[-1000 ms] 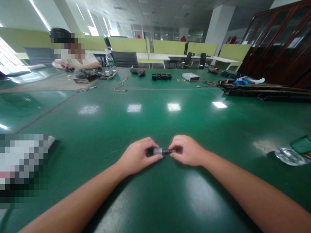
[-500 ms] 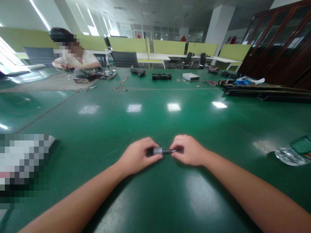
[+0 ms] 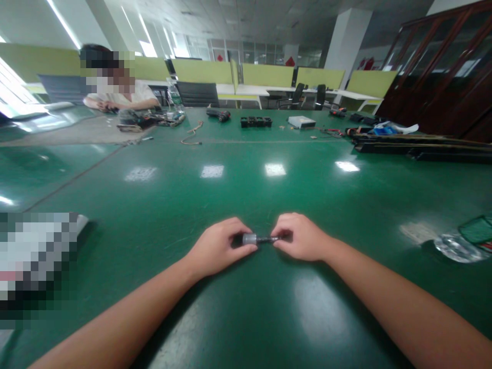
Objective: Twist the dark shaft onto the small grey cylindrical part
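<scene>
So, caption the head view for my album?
Left hand and right hand hold a slim dark-and-grey object at a green table.

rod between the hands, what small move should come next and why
Probably brace the left hand and ease the right hand slightly outward along the rod: the left grips around the thick grey part, the right pinches the thin dark end, and the two parts line up. Whether they separate, I can't tell.

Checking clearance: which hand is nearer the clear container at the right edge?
Right. The right hand is left of the clear container, apart from it, at one end of the small cylindrical object; the left hand is farther left, at the object's other end.
</scene>
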Tool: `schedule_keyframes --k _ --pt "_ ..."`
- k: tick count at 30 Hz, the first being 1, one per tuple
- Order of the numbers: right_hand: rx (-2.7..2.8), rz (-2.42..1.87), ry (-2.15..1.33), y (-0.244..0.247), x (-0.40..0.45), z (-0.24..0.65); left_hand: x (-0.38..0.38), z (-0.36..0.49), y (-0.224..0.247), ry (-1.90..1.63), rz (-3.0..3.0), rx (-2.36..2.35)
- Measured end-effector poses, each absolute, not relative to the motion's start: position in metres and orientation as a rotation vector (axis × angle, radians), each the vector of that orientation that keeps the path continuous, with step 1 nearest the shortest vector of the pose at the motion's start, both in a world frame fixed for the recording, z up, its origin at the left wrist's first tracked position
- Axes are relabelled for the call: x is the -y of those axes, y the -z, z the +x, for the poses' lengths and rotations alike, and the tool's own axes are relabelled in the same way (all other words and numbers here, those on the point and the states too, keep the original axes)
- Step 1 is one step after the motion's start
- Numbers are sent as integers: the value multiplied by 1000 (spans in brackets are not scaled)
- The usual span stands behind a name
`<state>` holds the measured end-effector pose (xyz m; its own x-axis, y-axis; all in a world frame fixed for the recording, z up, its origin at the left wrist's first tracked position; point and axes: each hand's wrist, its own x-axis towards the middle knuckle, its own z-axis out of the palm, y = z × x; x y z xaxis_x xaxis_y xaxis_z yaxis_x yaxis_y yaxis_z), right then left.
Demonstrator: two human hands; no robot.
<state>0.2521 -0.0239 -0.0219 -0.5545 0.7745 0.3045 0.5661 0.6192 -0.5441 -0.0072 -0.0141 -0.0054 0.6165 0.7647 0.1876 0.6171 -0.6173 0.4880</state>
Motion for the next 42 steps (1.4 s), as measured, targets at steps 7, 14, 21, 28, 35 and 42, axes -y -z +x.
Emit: schedule_keyframes --k 7,14,21,28,35,42 --pt "2344 -1068 -519 19 24 254 14 -8 6 -536 2466 -1099" --pt "2394 -1087 -470 14 24 261 15 -8 5 -547 2458 -1108" --pt "2388 -1089 -468 14 24 261 15 -7 4 -542 2446 -1112" --pt "2309 -1065 -553 17 25 256 15 -7 6 -556 2453 -1109" --pt "2066 -1040 -891 21 30 245 13 -7 7 -554 2458 -1099" --pt "2128 -1058 -803 23 29 248 12 -6 7 -547 2463 -1098"
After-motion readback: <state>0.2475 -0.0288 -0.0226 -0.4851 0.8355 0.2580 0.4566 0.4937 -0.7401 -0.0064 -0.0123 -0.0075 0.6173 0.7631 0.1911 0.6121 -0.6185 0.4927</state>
